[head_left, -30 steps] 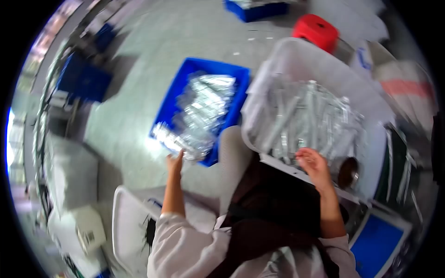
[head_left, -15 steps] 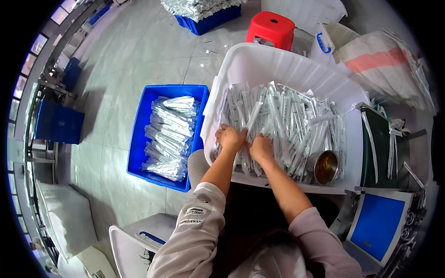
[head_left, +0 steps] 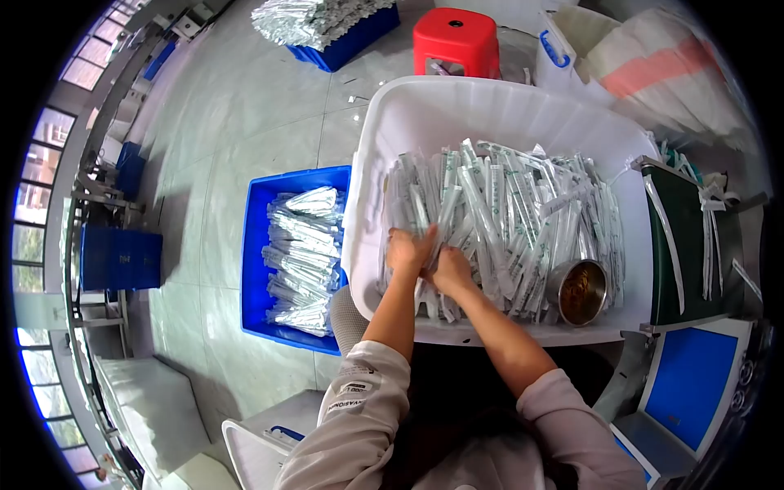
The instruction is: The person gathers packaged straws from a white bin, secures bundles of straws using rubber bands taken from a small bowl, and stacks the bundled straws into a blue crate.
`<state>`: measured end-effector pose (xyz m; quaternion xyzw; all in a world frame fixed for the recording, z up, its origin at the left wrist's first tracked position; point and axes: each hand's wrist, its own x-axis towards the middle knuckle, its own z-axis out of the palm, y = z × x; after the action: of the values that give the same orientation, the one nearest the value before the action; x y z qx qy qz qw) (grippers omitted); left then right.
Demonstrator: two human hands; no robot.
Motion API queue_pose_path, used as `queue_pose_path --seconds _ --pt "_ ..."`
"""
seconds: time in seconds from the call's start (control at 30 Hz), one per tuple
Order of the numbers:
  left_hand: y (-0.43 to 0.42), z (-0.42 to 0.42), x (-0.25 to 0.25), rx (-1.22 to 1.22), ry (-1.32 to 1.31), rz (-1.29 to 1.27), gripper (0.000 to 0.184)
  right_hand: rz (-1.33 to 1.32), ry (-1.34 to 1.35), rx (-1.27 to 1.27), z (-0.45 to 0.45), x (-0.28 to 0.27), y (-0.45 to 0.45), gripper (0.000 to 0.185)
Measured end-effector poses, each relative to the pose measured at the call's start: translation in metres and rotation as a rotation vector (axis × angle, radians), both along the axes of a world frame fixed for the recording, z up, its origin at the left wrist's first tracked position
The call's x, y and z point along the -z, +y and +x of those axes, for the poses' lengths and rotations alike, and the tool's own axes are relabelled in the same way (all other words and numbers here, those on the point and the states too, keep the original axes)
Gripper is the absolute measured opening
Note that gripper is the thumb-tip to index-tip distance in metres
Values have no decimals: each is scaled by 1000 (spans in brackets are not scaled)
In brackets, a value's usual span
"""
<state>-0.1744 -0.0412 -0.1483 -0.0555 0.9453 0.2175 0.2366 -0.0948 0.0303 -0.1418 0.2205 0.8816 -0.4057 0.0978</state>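
Observation:
A big white bin in front of me holds a heap of long, narrow, clear plastic packets with green print. My left hand is closed around a bunch of these packets at the bin's near left. Close beside it, my right hand has its fingers curled against the lower part of the same bunch; its fingertips are partly hidden. A steel bowl with thin brownish-yellow bands stands on the packets at the near right. To the left, a blue crate contains several stacked bundles of similar packets.
Behind the bin stand a red stool and another blue crate heaped with packets. A woven sack lies at the back right. A dark green board adjoins the bin's right side. Window-side racks stand far left.
My view has turned slightly. Both hands stay at the near left of the bin; my left fingers have closed further around the packets and my right hand sits closer to them.

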Motion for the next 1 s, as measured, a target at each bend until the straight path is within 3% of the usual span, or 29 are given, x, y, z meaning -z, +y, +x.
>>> queue_pose_path --seconds 0.1,0.17,0.23,0.27,0.3,0.37,0.43,0.5,0.57,0.6,0.63,0.67,0.7,0.77,0.8,0.9,1.0 --pt "-10 11 -7 75 193 -207 94 107 59 58 2 13 -10 59" --pt "-13 16 16 82 246 -255 95 227 186 47 5 21 -18 57" --pt "-10 12 17 -52 107 -18 88 198 147 36 0 14 -19 56" --pt "-9 8 16 -41 20 -77 103 92 83 61 -2 16 -19 59" --pt "-9 5 11 -24 24 -82 103 -13 23 90 -5 15 -18 62" --pt "-10 2 1 -179 -106 -96 117 -4 38 99 -5 13 -23 67" --pt "-11 -3 -3 -123 -43 -145 115 37 -20 125 -10 9 -30 72" --pt "-17 -12 -11 34 -54 -149 104 -40 -4 131 -10 2 -23 71" --pt "-18 -15 -20 -2 -61 -68 100 -318 28 251 -9 -12 -6 61" --pt "-20 -21 -16 -97 -164 107 94 -435 10 229 -11 -12 3 49" --pt "-19 -21 -15 -193 -272 284 88 -431 4 236 -12 3 5 49" --pt "-17 -17 -14 -354 -351 566 66 -658 50 281 -12 27 3 45" --pt "-17 -15 -9 -346 -354 575 66 -881 107 324 -13 22 6 41" --pt "-21 -19 -1 -446 -540 804 50 -735 -18 256 -10 12 12 34" --pt "-24 -19 -10 -519 -597 875 36 -878 -30 334 -10 16 9 32" --pt "-35 -23 -2 -429 -570 893 34 -1094 -54 432 -2 20 2 27" --pt "-23 5 -43 -262 -341 881 38 -1235 40 428 23 -20 13 29"
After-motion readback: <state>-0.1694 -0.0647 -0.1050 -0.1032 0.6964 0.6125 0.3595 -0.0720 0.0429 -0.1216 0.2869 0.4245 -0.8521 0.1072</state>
